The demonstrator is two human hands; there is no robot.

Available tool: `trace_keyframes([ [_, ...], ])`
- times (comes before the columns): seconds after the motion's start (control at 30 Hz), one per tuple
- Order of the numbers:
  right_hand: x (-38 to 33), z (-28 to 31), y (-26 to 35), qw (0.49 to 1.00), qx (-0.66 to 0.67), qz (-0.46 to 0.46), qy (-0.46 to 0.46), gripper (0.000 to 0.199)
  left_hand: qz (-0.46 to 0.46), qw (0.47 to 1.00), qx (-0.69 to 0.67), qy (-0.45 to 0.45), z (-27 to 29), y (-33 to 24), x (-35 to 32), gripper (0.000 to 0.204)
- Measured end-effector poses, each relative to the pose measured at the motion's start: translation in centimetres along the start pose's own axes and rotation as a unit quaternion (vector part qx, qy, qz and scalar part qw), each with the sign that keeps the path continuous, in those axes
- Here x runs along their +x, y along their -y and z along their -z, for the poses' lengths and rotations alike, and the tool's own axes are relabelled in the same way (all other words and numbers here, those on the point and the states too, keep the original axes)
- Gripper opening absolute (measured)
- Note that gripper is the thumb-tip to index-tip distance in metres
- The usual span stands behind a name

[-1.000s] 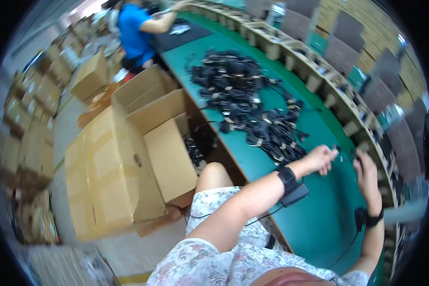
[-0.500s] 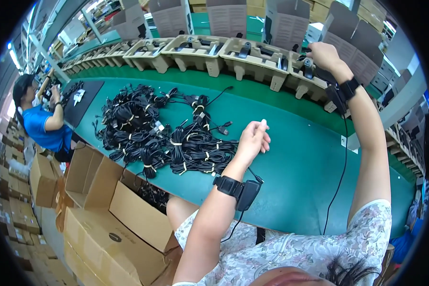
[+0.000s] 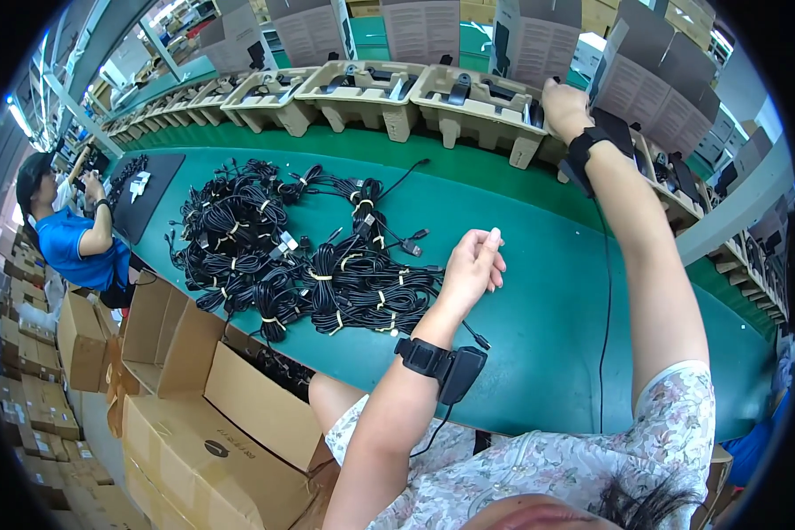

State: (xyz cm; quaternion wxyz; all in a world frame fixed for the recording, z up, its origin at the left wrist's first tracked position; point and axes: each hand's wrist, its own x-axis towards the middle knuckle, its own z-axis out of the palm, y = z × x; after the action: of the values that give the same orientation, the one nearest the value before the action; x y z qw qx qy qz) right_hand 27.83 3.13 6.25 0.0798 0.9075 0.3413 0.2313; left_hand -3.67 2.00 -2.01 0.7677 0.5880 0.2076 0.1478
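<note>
My right hand (image 3: 567, 109) reaches to the far side, at the right end of a moulded pulp tray (image 3: 477, 119) with black parts in it. Its fingers are bent closed, mostly hidden behind the hand; a small dark bit shows at the fingertips, too little to name. My left hand (image 3: 473, 270) hovers over the green table (image 3: 539, 353), fingers loosely curved and thumb apart, with nothing visible in it. Left of it lies a heap of black cables (image 3: 238, 221), coiled in bundles with pale ties. One cable bundle (image 3: 389, 296) lies close by the left wrist.
More pulp trays (image 3: 353, 93) run along the far edge, with printed grey cartons (image 3: 424, 35) standing open behind them. An open cardboard box (image 3: 185, 442) stands at the near left. Beyond it, a person in blue (image 3: 84, 243) works at a dark mat (image 3: 146, 203). A pale post (image 3: 733, 203) rises at right.
My right hand has moved left along the row, from one tray to the right end of its neighbour. The left hand stays nearly in place. The view has shifted slightly.
</note>
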Motion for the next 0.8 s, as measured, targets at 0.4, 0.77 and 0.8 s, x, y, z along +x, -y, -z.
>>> trace_keyframes([
  [0.4,-1.3,0.7,-4.9,0.994,0.087,0.060,0.010,0.018,-0.022,1.000,0.001,-0.015,0.4,0.7,0.0,0.032],
  [0.77,0.4,-3.9,-3.6,0.980,0.194,-0.046,0.009,0.025,-0.016,1.000,-0.008,-0.019,0.0,0.6,0.5,0.030],
  [0.8,0.2,-4.3,-3.3,0.972,0.216,-0.087,-0.012,0.025,-0.019,1.000,-0.005,-0.016,0.0,0.5,0.5,0.029],
])
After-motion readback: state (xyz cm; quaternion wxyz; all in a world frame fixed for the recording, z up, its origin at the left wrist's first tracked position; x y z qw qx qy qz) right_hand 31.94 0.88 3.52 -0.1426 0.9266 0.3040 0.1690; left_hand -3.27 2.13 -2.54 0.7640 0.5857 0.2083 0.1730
